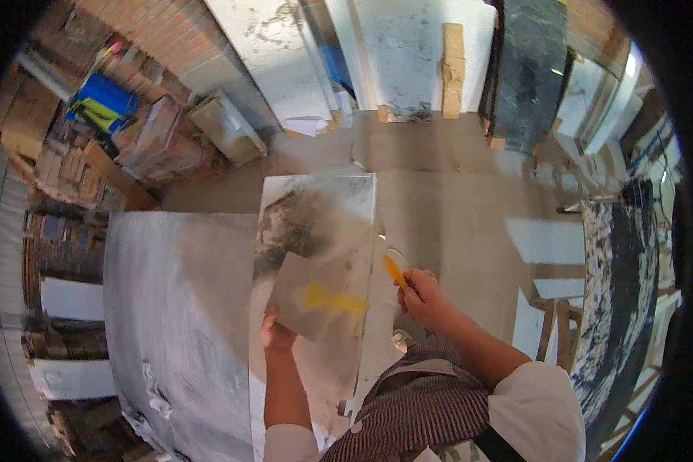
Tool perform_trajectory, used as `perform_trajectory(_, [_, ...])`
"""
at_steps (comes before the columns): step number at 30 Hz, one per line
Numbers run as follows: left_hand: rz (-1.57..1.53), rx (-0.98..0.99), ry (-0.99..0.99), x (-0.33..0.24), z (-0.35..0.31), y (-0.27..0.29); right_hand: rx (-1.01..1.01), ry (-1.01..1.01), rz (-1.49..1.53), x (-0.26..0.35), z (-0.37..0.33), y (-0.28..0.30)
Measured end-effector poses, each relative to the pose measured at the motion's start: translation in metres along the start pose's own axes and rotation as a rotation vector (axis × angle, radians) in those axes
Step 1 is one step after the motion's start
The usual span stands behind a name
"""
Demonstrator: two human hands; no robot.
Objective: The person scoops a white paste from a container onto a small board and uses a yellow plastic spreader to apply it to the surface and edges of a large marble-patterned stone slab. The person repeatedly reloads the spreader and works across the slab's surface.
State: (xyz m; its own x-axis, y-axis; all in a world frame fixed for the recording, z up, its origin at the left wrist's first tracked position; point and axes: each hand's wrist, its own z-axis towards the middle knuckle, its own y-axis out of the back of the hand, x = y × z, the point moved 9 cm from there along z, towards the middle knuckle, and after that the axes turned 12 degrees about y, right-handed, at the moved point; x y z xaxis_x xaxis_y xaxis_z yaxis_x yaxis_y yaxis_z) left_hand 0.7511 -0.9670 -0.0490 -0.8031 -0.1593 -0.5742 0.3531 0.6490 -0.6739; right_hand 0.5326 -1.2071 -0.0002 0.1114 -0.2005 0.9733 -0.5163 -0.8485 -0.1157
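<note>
With my left hand [277,333], I am holding a thin, flat, matte grey sheet [292,292] by its lower-left edge, my fingers bent closed on it, and a smeary yellow streak [335,299] is running across its face. With my right hand [418,294], I am pinching a slim, smooth yellow-orange tool [393,269] between closed fingers, its end pointing up and left, just off the right edge of the glossy pale slab [339,200]. The sheet is lying over that dark-veined slab, whether touching I cannot tell, while a broad, dull grey slab [177,308] is sitting alongside.
</note>
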Motion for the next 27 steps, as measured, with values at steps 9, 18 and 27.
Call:
perform_trajectory(9, [-0.183, -0.05, -0.082, 0.046, -0.063, 0.002, 0.249, 0.186, -0.492, 0.025, -0.027, -0.055])
perform_trajectory(18, [-0.165, 0.027, -0.152, 0.038, -0.108, -0.022, 0.312, 0.173, -0.267, 0.068, -0.05, -0.086])
perform_trajectory(27, [-0.14, 0.009, -0.177, 0.044, -0.118, 0.004, 0.434, 0.06, -0.581, 0.051, -0.059, -0.097])
